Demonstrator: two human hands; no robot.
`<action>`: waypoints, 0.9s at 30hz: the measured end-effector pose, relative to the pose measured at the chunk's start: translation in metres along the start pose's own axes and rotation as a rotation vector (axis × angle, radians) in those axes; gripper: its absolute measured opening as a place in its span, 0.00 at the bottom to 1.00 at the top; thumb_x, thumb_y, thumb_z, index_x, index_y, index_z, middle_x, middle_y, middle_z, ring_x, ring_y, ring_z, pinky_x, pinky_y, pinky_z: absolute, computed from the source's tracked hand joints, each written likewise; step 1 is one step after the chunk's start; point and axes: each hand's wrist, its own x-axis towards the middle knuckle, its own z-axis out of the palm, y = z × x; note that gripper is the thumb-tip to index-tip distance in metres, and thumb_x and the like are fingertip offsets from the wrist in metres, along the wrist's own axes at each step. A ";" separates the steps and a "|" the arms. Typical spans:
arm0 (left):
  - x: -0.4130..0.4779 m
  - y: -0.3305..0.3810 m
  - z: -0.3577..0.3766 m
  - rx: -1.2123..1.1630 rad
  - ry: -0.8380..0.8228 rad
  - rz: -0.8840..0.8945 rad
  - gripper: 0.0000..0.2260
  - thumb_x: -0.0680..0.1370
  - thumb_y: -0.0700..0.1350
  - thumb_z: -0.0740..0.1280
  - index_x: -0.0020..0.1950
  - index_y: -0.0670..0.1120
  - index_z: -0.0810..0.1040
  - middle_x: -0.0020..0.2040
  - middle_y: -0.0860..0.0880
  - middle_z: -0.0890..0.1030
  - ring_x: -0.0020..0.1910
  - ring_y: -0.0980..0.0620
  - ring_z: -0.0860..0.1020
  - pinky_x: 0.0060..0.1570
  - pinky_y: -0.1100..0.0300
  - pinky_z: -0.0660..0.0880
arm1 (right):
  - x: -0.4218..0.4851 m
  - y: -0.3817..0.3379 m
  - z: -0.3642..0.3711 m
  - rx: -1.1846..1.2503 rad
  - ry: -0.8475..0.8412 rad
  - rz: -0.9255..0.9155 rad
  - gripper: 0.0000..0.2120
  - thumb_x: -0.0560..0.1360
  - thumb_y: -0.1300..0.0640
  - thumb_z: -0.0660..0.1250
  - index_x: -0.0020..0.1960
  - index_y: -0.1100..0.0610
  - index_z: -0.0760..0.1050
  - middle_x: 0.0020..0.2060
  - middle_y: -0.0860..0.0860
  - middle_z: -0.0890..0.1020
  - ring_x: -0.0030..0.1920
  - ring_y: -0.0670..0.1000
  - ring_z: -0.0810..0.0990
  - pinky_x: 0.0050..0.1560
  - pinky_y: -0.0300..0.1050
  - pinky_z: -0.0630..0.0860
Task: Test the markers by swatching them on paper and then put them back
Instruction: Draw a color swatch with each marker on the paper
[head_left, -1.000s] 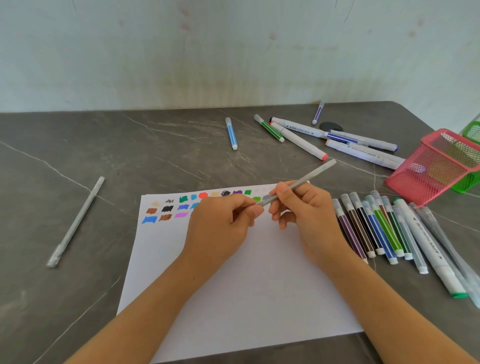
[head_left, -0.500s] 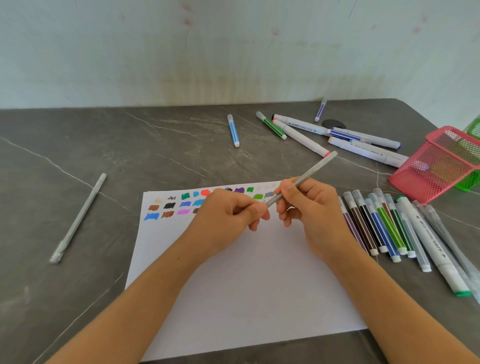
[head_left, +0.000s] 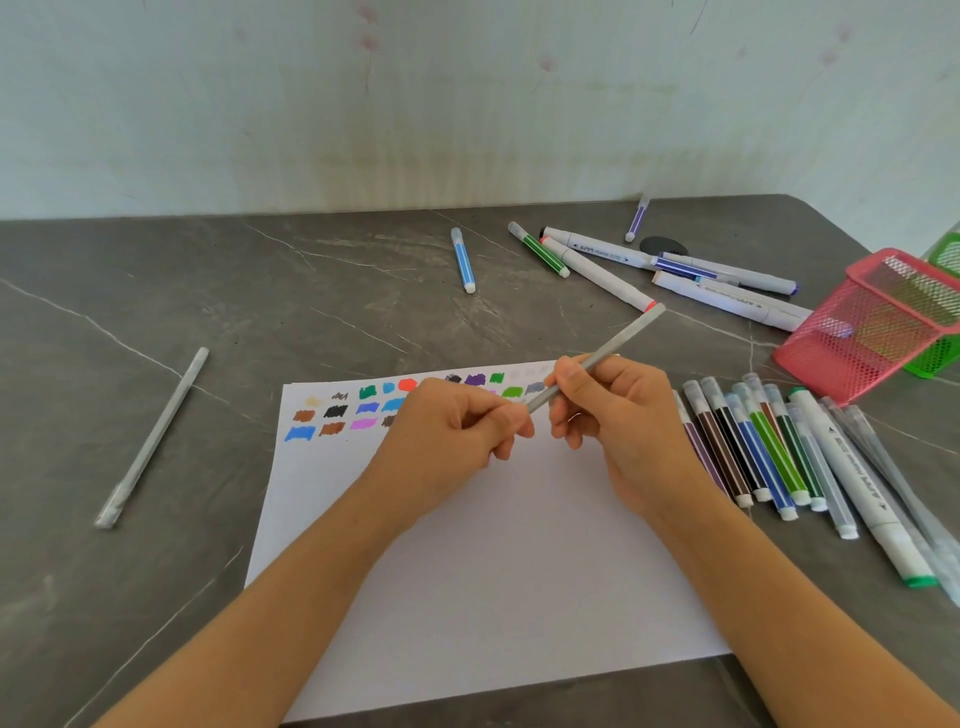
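A thin grey pen (head_left: 618, 340) slants up to the right above the white paper (head_left: 493, 561). My right hand (head_left: 618, 415) grips its middle. My left hand (head_left: 457, 441) pinches its lower end, which is hidden between my fingertips. Colour swatches (head_left: 337, 413) run along the paper's top edge, partly covered by my hands. A row of several capped markers (head_left: 769, 447) lies right of the paper.
Another grey pen (head_left: 153, 436) lies alone on the left of the dark table (head_left: 156, 291). Several markers (head_left: 597, 265) and a blue one (head_left: 464, 260) are scattered at the back. A pink mesh basket (head_left: 872, 332) lies tipped at the right, a green one (head_left: 943, 353) behind it.
Both hands have kept hold of the grey pen in nearly the same pose. The left fingertips shifted slightly at its lower end. The view moved a little.
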 end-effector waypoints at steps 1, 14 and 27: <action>0.000 0.002 -0.001 -0.080 -0.043 -0.065 0.10 0.78 0.43 0.65 0.41 0.45 0.84 0.26 0.55 0.76 0.26 0.60 0.70 0.31 0.69 0.68 | 0.000 0.000 0.002 -0.009 -0.013 0.000 0.09 0.78 0.63 0.63 0.41 0.63 0.78 0.26 0.54 0.79 0.26 0.50 0.76 0.25 0.38 0.71; -0.005 -0.008 -0.001 0.094 0.167 0.027 0.04 0.70 0.46 0.74 0.44 0.51 0.84 0.36 0.58 0.83 0.35 0.62 0.77 0.39 0.73 0.71 | 0.011 -0.005 -0.017 -0.010 0.134 0.003 0.09 0.78 0.60 0.63 0.43 0.62 0.79 0.28 0.51 0.80 0.28 0.48 0.77 0.24 0.38 0.71; 0.003 -0.020 -0.006 0.185 0.230 0.124 0.07 0.72 0.47 0.73 0.49 0.52 0.84 0.44 0.59 0.82 0.40 0.59 0.76 0.40 0.74 0.70 | 0.017 -0.004 -0.022 -0.079 0.085 0.092 0.06 0.76 0.66 0.64 0.42 0.63 0.79 0.31 0.55 0.83 0.30 0.51 0.81 0.28 0.38 0.75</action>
